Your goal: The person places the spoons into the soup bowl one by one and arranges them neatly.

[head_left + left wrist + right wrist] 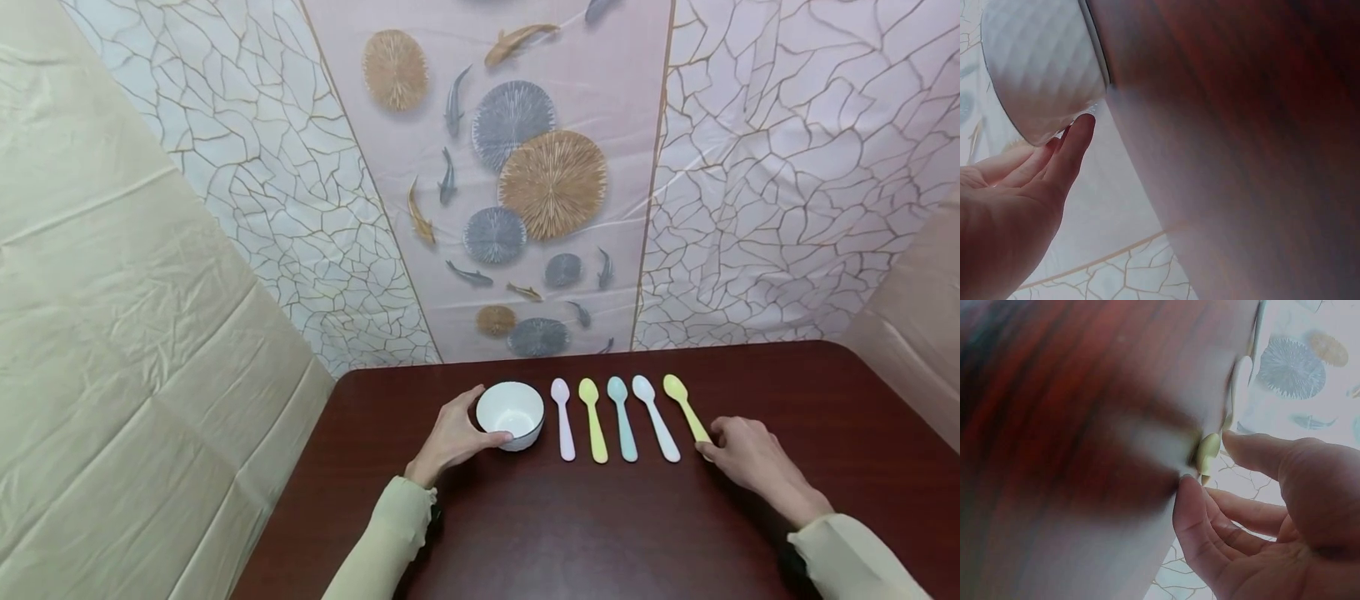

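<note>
A white bowl [512, 414] with a dark rim stands upright on the table, its side textured in the left wrist view. My left hand [452, 435] holds it from the left, thumb at the near rim and fingers round the far side. At the right end of a row of spoons lies a yellow spoon [686, 407], bowl end away from me. My right hand [753, 460] has thumb and fingertips on either side of its handle end [1209, 454], pinching it low over the tabletop.
Between the bowl and the right hand lie a pink spoon [562, 419], another yellow spoon [593, 420], a teal spoon [622, 418] and a white spoon [656, 418], side by side. The dark red-brown table [555, 533] ends at a patterned cloth backdrop [450, 317].
</note>
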Available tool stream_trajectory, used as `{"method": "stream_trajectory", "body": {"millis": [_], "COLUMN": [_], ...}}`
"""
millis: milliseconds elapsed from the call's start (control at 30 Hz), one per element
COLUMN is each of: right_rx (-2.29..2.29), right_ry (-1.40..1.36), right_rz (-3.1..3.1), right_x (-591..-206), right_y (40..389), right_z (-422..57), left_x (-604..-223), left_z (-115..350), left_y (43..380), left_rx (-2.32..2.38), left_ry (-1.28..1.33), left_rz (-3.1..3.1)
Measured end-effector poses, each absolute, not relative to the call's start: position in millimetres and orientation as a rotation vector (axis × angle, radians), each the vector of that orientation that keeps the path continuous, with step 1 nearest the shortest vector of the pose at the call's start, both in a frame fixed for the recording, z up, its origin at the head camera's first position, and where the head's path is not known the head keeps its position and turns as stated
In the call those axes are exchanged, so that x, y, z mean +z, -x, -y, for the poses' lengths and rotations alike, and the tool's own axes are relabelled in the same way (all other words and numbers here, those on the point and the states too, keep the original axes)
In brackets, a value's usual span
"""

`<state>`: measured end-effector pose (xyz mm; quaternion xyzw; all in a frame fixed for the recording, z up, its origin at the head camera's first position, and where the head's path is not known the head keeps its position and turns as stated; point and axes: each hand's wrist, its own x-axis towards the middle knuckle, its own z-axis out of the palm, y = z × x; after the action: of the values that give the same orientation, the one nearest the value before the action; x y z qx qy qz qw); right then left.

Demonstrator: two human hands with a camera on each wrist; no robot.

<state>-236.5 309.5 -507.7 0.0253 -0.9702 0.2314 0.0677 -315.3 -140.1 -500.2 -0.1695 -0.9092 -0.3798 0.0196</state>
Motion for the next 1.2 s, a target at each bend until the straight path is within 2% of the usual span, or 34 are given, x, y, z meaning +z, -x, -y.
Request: {"method": "stream_trajectory", "body": {"millis": [1200], "right_rx": [0.806], "right_ry": [0.064], "right_rz": [2.968], "right_x": [-510], "right_y": [246], "right_z": [-303], "left_x": [-504], "left_z": [130], "left_y": [327], "left_rx": [-1.136], "left_ry": [0.499], "left_rz": [2.876]}}
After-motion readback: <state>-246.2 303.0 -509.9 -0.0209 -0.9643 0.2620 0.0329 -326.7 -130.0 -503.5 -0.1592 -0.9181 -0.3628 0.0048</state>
